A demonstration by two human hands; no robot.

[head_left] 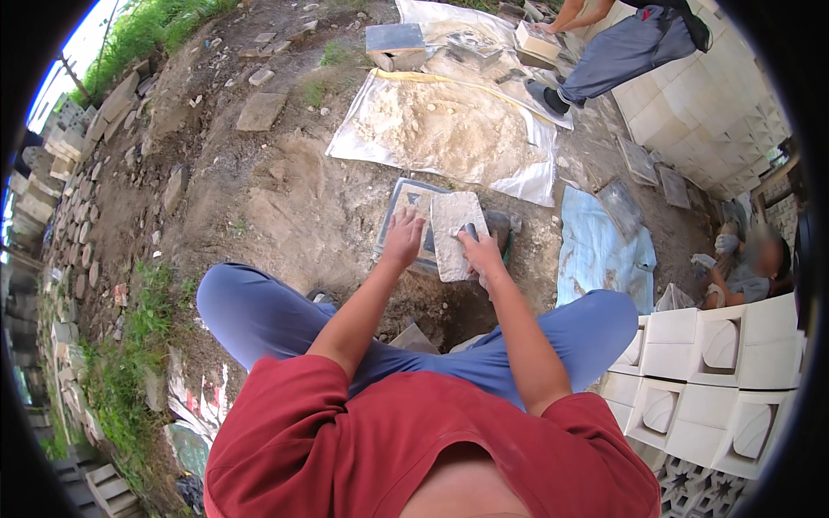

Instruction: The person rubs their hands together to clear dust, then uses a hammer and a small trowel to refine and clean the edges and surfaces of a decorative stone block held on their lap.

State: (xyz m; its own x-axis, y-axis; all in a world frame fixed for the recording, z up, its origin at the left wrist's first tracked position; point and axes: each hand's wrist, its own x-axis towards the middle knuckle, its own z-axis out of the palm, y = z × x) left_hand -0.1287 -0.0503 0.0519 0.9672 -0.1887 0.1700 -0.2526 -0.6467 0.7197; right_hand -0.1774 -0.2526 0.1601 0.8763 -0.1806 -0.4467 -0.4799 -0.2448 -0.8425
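My right hand is closed round the dark handle of a flat rectangular trowel. Pale, sandy material coats the trowel's plate, which covers the right part of a dark, square-framed mould. Over the left part of that mould is my left hand, fingers spread and holding nothing. Pale material fills what shows of the mould; whether the left fingers touch it I cannot tell. Just right of the trowel is a dark object, partly hidden by it.
Beyond the mould, a heap of pale powder lies on a white sheet. A blue sheet is at right, with stacked pale blocks nearer me. One person handles a block at the far right; another sits at right.
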